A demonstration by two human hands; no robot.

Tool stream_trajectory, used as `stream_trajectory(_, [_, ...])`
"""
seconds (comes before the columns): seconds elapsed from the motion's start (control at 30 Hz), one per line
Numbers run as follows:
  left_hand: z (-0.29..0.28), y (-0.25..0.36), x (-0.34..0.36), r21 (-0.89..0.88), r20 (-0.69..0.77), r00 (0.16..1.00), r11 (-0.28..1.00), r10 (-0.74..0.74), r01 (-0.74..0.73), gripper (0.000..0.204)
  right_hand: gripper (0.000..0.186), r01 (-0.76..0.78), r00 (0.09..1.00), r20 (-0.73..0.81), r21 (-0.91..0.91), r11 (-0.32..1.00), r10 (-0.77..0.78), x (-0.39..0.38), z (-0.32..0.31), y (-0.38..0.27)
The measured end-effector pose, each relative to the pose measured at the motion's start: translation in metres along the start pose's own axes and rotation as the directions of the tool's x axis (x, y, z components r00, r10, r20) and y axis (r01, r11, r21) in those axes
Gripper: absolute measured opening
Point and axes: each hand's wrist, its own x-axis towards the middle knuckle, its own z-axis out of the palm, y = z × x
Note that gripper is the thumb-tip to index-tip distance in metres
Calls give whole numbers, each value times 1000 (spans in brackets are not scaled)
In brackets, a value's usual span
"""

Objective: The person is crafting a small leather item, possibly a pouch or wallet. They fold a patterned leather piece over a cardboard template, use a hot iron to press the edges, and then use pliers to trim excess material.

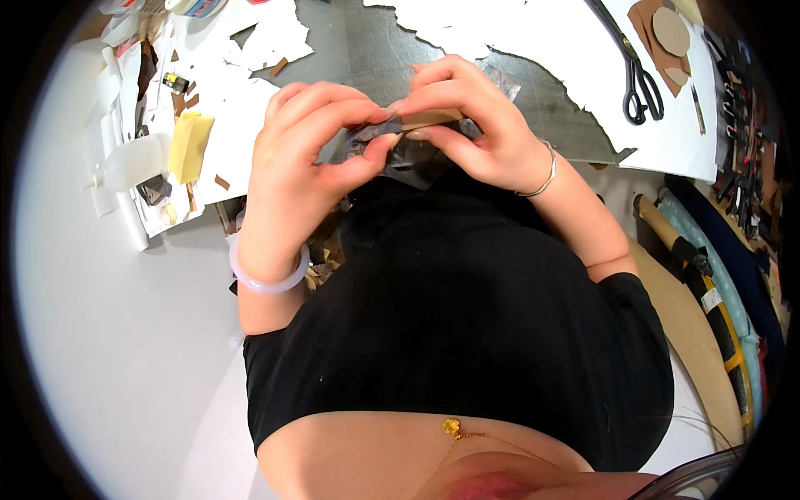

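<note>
My left hand and my right hand meet at the table's near edge, fingertips almost touching. Between them is a small tan-brown strip, perhaps leather, with a dark edge. Thumb and forefinger of each hand pinch it, and the other fingers curl above. Dark, crinkled, shiny material shows behind and below my fingertips; whether it is joined to the strip I cannot tell. My fingers cover part of the strip.
Black-handled shears lie at the right, beside brown scraps. A yellow block and a translucent bottle stand at the left. Torn white paper covers parts of the grey tabletop. Material rolls stand at the right.
</note>
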Motion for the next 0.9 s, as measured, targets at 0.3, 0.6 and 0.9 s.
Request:
stream_trajectory(0.3, [27,-14,-5,-268,-90,993,962,-80,54,28,41,-6,996,-87,94,996,15,-7,0,9])
stream_trajectory(0.6, [37,-21,-10,-402,-52,989,909,-142,109,28,41,51,993,-105,64,997,-44,-8,-2,16])
stream_trajectory(0.9, [48,-21,-13,-672,-5,966,717,-258,187,26,42,37,993,-118,93,995,-26,-10,-3,18])
